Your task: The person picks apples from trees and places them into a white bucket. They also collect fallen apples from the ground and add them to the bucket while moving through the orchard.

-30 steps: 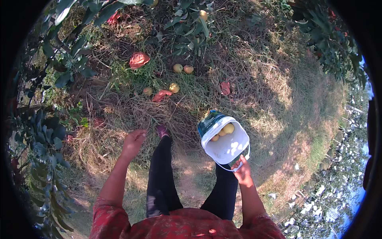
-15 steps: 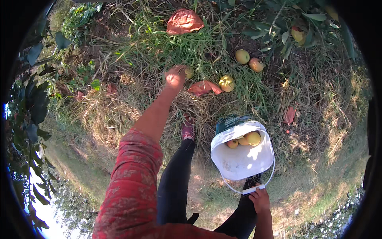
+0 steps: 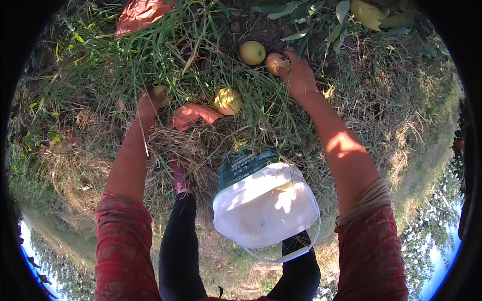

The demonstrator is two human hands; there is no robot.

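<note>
My left hand (image 3: 149, 104) is down in the grass at the left, its fingers closed round a yellowish apple (image 3: 160, 90) that is partly hidden. At the far right my right hand (image 3: 301, 79) grips a red-and-yellow apple (image 3: 275, 63) with thumb and fingers. A green-yellow apple (image 3: 252, 52) lies just left of that one. Between my hands another yellow apple (image 3: 228, 101) rests in the grass beside a crumpled reddish paper piece (image 3: 193, 115). Near my legs stands a tilted white bucket (image 3: 251, 220) with a green label; one apple (image 3: 284, 186) shows inside it.
The bucket's handle (image 3: 296, 253) hangs toward me. A larger reddish paper (image 3: 143, 15) lies in the grass at the far left. Leafy branches with a yellow-green fruit (image 3: 369, 14) hang at the far right. My legs (image 3: 182, 246) are on either side below.
My right hand has let go of the bucket handle and reached forward to the reddish apple. My left hand stays at its apple, fingers now round it. The view has shifted.
</note>
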